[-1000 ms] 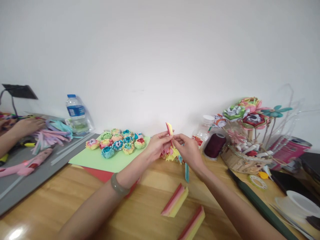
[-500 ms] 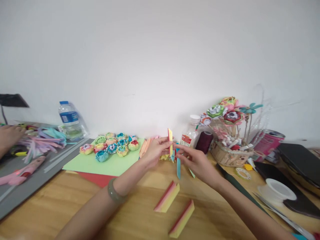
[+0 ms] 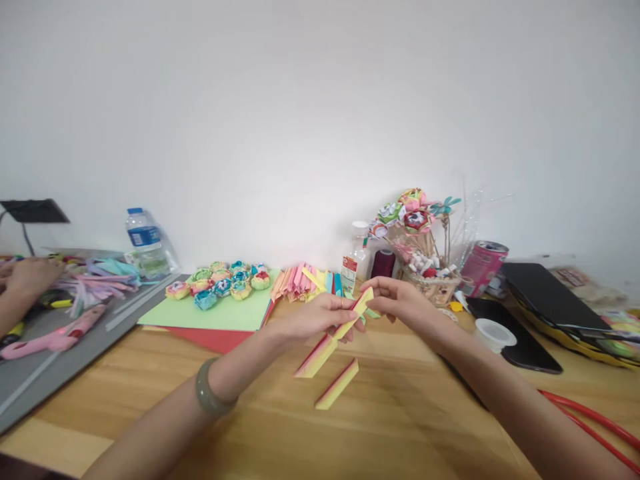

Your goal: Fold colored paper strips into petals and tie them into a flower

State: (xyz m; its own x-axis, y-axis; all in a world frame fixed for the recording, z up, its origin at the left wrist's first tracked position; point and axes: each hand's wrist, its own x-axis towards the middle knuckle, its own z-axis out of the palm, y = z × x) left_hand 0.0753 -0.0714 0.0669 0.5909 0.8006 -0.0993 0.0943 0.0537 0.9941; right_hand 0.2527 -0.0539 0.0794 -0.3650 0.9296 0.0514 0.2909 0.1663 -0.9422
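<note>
Two-handed bit: pinching the folded strip (image 3: 363,306) with left hand (image 3: 325,317), meeting its top end with half-curled right hand (image 3: 400,301) (can't tell if gripping). Don't squash it.

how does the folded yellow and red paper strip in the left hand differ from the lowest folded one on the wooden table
The folded yellow and red paper strip is gripped in the left hand, while the lowest folded yellow and red paper strip lies on the wooden table. Fingers partly cover the held one; the lowest one is uncovered. Both are long, narrow and slant up to the right.
</note>
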